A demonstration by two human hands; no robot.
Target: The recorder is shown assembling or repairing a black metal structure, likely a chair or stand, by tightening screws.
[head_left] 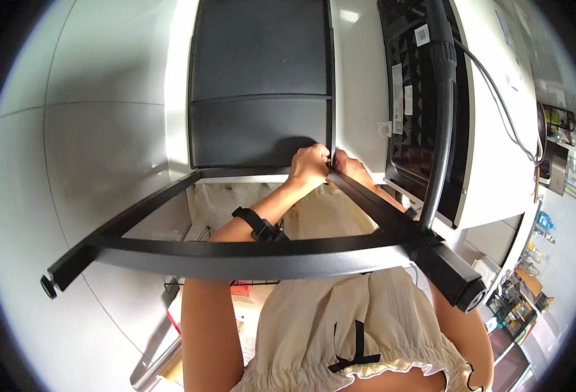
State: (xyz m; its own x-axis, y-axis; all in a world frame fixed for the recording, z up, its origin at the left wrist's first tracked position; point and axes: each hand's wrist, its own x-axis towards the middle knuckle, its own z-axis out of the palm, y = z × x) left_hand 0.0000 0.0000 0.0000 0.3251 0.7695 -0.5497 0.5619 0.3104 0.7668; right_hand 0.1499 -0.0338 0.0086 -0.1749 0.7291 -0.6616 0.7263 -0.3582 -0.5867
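I find my left hand [309, 164] and right hand [353, 168] curled in at 1 corner of the black metal frame [255, 253] before me, what they pinch I cannot tell, the step apparently joint work, the next move calling for steady bracing.

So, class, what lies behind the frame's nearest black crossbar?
The left arm and cream garment run behind the black crossbar, showing on either side; the stretches it covers cannot be seen.
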